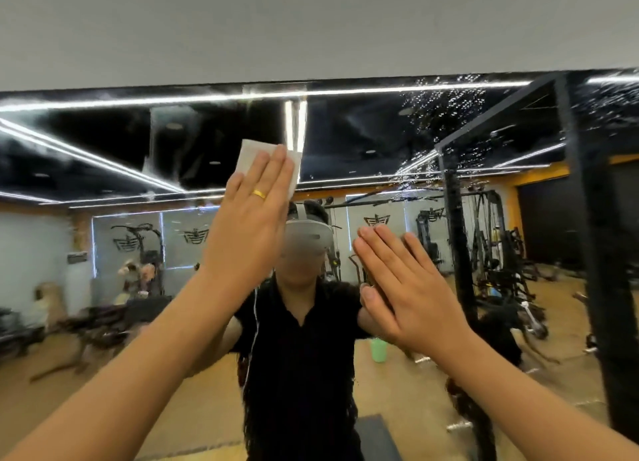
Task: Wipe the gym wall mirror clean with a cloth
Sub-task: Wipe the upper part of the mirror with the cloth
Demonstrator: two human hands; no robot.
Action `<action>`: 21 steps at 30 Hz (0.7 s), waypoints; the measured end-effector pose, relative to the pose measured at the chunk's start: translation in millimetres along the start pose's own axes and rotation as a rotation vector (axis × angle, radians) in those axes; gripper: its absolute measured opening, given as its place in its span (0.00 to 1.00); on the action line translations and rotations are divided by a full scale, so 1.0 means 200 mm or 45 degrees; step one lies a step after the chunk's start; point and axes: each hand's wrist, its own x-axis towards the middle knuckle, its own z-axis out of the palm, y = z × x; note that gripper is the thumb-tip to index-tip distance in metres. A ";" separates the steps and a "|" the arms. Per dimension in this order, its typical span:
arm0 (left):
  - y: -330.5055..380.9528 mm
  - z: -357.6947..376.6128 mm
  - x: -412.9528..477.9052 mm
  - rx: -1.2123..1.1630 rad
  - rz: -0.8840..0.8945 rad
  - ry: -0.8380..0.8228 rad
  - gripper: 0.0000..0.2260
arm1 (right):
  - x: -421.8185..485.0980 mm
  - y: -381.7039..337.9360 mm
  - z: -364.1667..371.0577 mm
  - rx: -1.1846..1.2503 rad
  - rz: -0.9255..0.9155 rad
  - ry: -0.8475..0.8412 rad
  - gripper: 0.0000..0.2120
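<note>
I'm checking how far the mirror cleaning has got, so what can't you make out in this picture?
Head view only.
- Cloth: mostly hidden behind the left hand; only its top edge shows.
- Mirror: sides and bottom cut off by the picture's edges.
- Green object in the reflection: blurred; cannot tell what it is.
- Glass under the right hand and the cloth: covered, so clean or dirty cannot be told.

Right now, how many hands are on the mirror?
2. The left hand presses the cloth against the mirror, high up near the middle; the right hand lies flat on bare glass, lower and to its right.
</note>
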 end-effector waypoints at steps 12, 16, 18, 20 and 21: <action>0.01 -0.02 0.52 0.088 0.002 0.059 0.26 | -0.01 0.00 0.01 0.007 0.010 -0.031 0.30; 0.03 0.00 0.42 0.067 -0.026 0.072 0.26 | -0.01 -0.01 0.01 0.003 0.015 -0.043 0.30; 0.05 0.03 0.29 0.047 -0.017 0.099 0.26 | -0.01 0.00 0.01 -0.005 0.015 -0.050 0.30; 0.07 0.05 0.19 0.010 -0.008 0.109 0.25 | 0.00 0.01 0.01 -0.004 0.018 -0.053 0.30; 0.07 0.06 0.17 -0.004 -0.003 0.114 0.25 | 0.00 0.01 0.01 -0.001 0.021 -0.050 0.30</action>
